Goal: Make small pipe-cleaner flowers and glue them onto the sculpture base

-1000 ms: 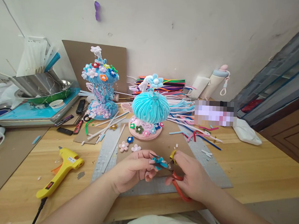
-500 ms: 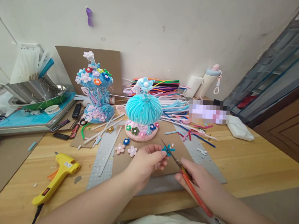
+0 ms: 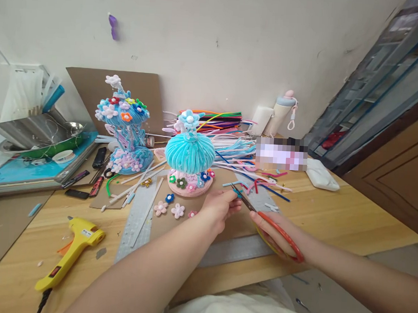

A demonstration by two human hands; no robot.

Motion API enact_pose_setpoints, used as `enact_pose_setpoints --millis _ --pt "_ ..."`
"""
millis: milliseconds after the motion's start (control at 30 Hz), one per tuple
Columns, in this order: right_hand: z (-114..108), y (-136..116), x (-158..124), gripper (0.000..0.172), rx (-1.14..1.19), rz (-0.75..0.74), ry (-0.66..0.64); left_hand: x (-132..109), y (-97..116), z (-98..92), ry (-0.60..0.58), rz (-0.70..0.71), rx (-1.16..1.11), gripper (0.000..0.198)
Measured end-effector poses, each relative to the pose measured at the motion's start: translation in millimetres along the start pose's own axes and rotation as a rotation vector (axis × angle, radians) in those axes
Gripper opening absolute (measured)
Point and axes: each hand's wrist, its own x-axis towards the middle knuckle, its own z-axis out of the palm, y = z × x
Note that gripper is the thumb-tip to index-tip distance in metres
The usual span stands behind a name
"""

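Note:
Between the fingertips of my left hand (image 3: pixel 223 207) is a small teal pipe-cleaner flower (image 3: pixel 239 194), partly hidden by the fingers. My right hand (image 3: pixel 273 229) grips orange-handled scissors (image 3: pixel 278 231), whose blades reach up to the flower. Just left of my left hand, several small felt-like flowers lie on cardboard, among them a blue one (image 3: pixel 169 198), a peach one (image 3: pixel 160 208) and a pale pink one (image 3: pixel 177 211). Behind them stands a turquoise pipe-cleaner dome (image 3: pixel 190 153) on a pink base (image 3: pixel 189 189) dotted with flowers.
A yellow glue gun (image 3: pixel 72 252) lies at the left front. A second, blue flowered piece (image 3: pixel 123 112) stands behind it, near a metal bowl (image 3: pixel 35 131). Bundled pipe cleaners (image 3: pixel 221 122) fill the back; a white power-bank-like object (image 3: pixel 322 174) and a bottle (image 3: pixel 279 114) are rightward.
Both hands have moved up and slightly away, with the flower and scissors. The scissor blades now cross the teal flower. The view has shifted a little to the right.

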Motion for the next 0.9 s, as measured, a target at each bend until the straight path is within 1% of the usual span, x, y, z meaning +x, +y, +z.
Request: enact_pose_setpoints --millis 100,200,233,333,400,467,533,633,733,833,900 --pt "-3.7 11.9 5.0 0.049 -0.086 0.054 -0.104 8.1 -4.3 -1.2 0.014 -0.021 0.003 0.004" --pt "-5.8 20.4 8.9 0.050 -0.111 0.037 -0.146 11.9 -7.1 -3.5 0.012 -0.037 0.005 0.005" --pt "-5.7 21.7 9.4 0.050 -0.096 0.060 -0.162 12.1 -7.6 -4.5 0.004 -0.041 0.002 0.004" --pt "-3.0 22.9 7.9 0.051 0.045 0.218 -0.241 10.2 -8.0 -7.6 -0.041 -0.053 -0.011 0.003" --pt "-1.4 23.7 5.3 0.053 0.193 0.269 -0.308 7.1 -7.5 -9.0 -0.081 -0.059 -0.018 0.004" --pt "-1.3 26.1 2.6 0.053 0.316 0.240 -0.354 3.1 -6.5 -9.7 -0.116 -0.059 -0.025 0.004" --pt "-2.8 29.8 0.6 0.053 0.341 0.183 -0.380 -1.3 -5.2 -9.9 -0.150 -0.053 -0.032 0.005" --pt "-5.7 34.6 -0.4 0.054 0.235 0.068 -0.380 -7.4 -3.4 -10.1 -0.195 -0.055 -0.036 0.006" --pt "-5.6 33.4 -0.7 0.057 0.173 0.005 -0.331 -11.6 -2.1 -10.2 -0.207 -0.062 -0.036 0.007" --pt "-2.2 27.4 -1.5 0.061 0.196 0.053 -0.289 -13.2 -1.7 -10.1 -0.199 -0.056 -0.037 0.007" --pt "0.3 24.7 -1.7 0.063 0.228 0.103 -0.284 -12.8 -1.9 -10.4 -0.200 -0.045 -0.036 0.007"
